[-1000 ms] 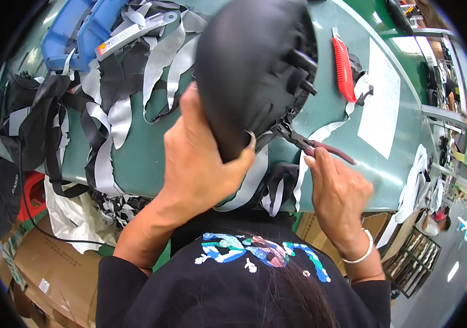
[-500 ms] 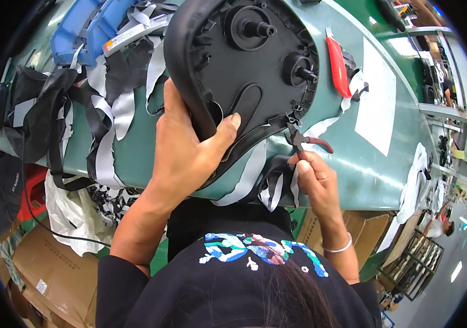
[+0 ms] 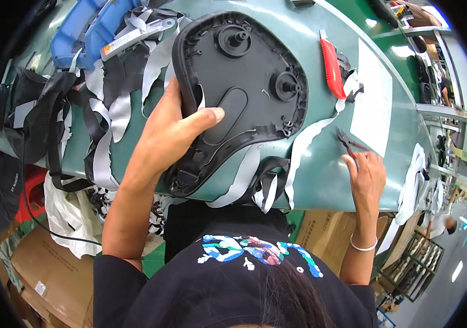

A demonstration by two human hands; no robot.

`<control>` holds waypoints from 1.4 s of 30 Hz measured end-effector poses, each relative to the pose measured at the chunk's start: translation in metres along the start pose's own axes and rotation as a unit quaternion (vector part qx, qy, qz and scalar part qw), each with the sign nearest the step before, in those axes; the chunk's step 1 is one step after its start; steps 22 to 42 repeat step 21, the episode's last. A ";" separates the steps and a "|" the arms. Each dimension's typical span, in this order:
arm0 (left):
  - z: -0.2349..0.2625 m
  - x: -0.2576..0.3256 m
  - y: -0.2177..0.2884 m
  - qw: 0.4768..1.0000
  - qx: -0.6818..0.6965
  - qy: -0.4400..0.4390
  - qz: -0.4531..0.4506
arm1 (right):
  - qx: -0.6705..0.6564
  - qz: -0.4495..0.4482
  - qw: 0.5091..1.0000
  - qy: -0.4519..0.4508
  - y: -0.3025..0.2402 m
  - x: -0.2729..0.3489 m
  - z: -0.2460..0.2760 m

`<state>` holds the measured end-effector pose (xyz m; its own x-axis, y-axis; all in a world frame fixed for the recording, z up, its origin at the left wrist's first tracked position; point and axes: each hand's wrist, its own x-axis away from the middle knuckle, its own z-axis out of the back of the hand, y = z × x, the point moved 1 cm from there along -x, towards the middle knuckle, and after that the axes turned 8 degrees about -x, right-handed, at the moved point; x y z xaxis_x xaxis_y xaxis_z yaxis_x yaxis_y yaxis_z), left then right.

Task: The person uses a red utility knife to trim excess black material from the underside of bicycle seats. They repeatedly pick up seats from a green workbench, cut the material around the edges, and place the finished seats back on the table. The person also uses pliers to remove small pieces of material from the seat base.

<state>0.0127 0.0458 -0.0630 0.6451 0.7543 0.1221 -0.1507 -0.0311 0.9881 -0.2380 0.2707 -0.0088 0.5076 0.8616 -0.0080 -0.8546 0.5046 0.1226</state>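
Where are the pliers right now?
In the head view, the pliers lie on the green table at the right, touched by the right hand, below the red cutter.

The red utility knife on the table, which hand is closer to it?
Right. The right hand rests below the red utility knife, holding pliers; the left hand grips the black saddle, farther left.

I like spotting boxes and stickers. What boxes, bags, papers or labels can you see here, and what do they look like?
White paper sheet: flat on the green table, right side, rectangular.
Brown cardboard box: on the floor, lower left, with a small white label.
Second brown cardboard box: under the table edge, right of the person.
White plastic bag: crumpled, below the table's left edge.
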 end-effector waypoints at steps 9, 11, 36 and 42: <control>0.014 -0.012 0.031 0.982 0.022 -0.148 0.118 | -0.390 0.435 0.807 -0.087 -0.091 -0.062 0.021; 0.025 -0.017 0.028 0.977 0.008 -0.170 0.125 | -0.385 0.461 0.788 -0.135 -0.099 -0.068 0.030; 0.092 -0.003 0.071 0.922 0.069 0.342 -0.170 | -0.632 0.235 0.728 -0.125 -0.104 -0.064 0.078; 0.092 -0.003 0.071 0.922 0.069 0.342 -0.170 | -0.632 0.235 0.728 -0.125 -0.104 -0.064 0.078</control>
